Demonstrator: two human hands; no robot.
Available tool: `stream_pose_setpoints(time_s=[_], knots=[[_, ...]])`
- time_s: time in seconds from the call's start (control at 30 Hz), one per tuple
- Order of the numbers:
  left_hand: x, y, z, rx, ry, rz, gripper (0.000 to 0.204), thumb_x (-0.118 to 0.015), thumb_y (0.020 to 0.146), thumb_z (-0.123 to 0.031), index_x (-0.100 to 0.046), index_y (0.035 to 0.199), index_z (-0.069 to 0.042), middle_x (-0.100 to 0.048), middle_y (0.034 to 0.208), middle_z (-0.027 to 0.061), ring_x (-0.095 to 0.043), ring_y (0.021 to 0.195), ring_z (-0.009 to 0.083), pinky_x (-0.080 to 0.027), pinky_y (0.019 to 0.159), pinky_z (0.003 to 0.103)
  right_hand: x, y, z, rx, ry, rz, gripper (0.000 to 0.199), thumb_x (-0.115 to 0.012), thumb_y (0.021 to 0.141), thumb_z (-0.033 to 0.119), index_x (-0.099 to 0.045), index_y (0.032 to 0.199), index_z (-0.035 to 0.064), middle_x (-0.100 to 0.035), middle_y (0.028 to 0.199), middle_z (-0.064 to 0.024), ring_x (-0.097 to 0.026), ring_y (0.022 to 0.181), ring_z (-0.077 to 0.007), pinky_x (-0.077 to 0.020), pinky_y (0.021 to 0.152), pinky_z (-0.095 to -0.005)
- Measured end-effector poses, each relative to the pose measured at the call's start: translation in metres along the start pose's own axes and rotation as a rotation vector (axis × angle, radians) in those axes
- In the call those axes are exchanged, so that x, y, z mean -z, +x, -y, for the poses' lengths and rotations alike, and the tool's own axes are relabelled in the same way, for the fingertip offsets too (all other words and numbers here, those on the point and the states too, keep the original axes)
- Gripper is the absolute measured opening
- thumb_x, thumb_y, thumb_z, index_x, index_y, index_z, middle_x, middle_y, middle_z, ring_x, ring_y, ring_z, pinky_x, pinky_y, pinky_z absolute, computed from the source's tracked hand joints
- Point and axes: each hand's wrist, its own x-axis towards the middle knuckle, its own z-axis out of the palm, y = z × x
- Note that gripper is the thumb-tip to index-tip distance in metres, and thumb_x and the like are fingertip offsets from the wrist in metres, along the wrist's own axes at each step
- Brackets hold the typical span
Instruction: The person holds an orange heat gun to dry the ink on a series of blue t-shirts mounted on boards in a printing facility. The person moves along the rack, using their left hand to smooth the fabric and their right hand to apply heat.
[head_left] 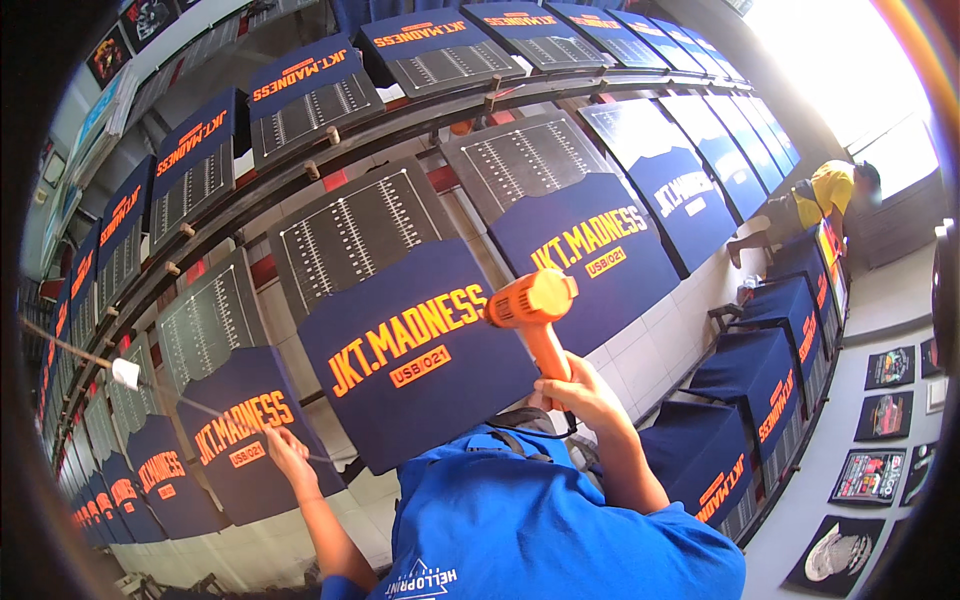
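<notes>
Gripping the handle of an orange dryer (535, 302), the right hand (582, 394) has its fingers wrapped round it, just in front of the body. The dryer stands with its head up and its handle down toward the wrist. In this view its head overlaps the gap between two navy shirts, the near shirt (420, 400) on its left and the next shirt (590, 285) on its right; how high it is above them I cannot tell. A black cord (540, 433) loops below the handle, close to the blue top (560, 520) the person wears.

Out to the left, the left hand (288, 455) is raised in front of a third shirt (240, 480), its fingers bent and close together. A thin line (205, 406) passes by the fingertips; whether they pinch it, or touch the cloth, I cannot tell. Farther left, a white piece (125, 374) sits along that same line.

Each of these shirts lies flat on a black board (350, 230), with orange and yellow print facing up and dotted white lines on the board's bare end. Past a long rail (390, 125), another row of boards carries more navy shirts, and a third row runs down the right side. Beyond it, pictures (868, 476) hang on a pale wall. Near the bright window (840, 80), a co-worker (832, 188) in yellow leans over the right row.
</notes>
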Motion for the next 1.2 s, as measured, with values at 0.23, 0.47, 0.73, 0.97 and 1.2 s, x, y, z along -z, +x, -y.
stream_pose_setpoints(time_s=[0.23, 0.47, 0.73, 0.97, 1.2], knots=[[-0.074, -0.143, 0.021, -0.030, 0.146, 0.017, 0.047, -0.040, 0.106, -0.049, -0.049, 0.082, -0.009, -0.044, 0.065, 0.0020, -0.046, 0.056, 0.0134, -0.048, 0.057, 0.032, 0.150, 0.013, 0.023, 0.047, -0.034, -0.087, 0.032, -0.069, 0.086, 0.014, -0.054, 0.112, 0.0018, -0.059, 0.077, -0.0008, -0.060, 0.063, -0.0080, -0.0449, 0.055, -0.0221], [-0.224, -0.245, -0.026, -0.015, 0.050, 0.402, 0.045, -0.033, 0.109, -0.042, -0.052, 0.091, -0.005, -0.064, 0.096, 0.0163, -0.065, 0.086, 0.0236, -0.055, 0.086, 0.041, 0.301, 0.015, 0.035, 0.044, -0.034, -0.066, 0.023, -0.067, 0.088, 0.016, -0.053, 0.102, 0.0029, -0.058, 0.075, -0.0019, -0.061, 0.062, -0.0092, -0.0458, 0.056, -0.0227], [-0.367, -0.285, -0.008, -0.049, 0.112, 0.667, 0.046, -0.031, 0.110, -0.036, -0.057, 0.097, 0.000, -0.069, 0.110, 0.0207, -0.068, 0.099, 0.0249, -0.053, 0.095, 0.039, 0.388, 0.049, 0.055, 0.099, 0.002, -0.030, 0.029, -0.067, 0.091, 0.021, -0.054, 0.106, 0.0012, -0.062, 0.082, -0.0051, -0.062, 0.062, -0.0112, -0.0480, 0.055, -0.0245], [-0.409, -0.203, 0.040, -0.181, 0.525, 0.536, 0.051, -0.035, 0.108, -0.044, -0.065, 0.099, -0.004, -0.070, 0.097, 0.0070, -0.064, 0.089, 0.0136, -0.052, 0.073, 0.029, 0.410, 0.081, 0.093, 0.121, -0.093, -0.092, 0.035, -0.065, 0.095, 0.028, -0.054, 0.112, -0.0006, -0.064, 0.086, -0.0070, -0.063, 0.065, -0.0124, -0.0492, 0.058, -0.0255], [-0.448, -0.083, 0.039, -0.069, 0.375, 0.211, 0.043, -0.039, 0.107, -0.042, -0.062, 0.100, -0.007, -0.063, 0.080, 0.0021, -0.058, 0.057, 0.0069, -0.045, 0.047, 0.021, 0.430, 0.121, 0.132, 0.064, -0.162, -0.054, 0.030, -0.064, 0.096, 0.029, -0.058, 0.108, 0.0028, -0.060, 0.082, -0.0044, -0.061, 0.062, -0.0122, -0.0503, 0.058, -0.0259]])
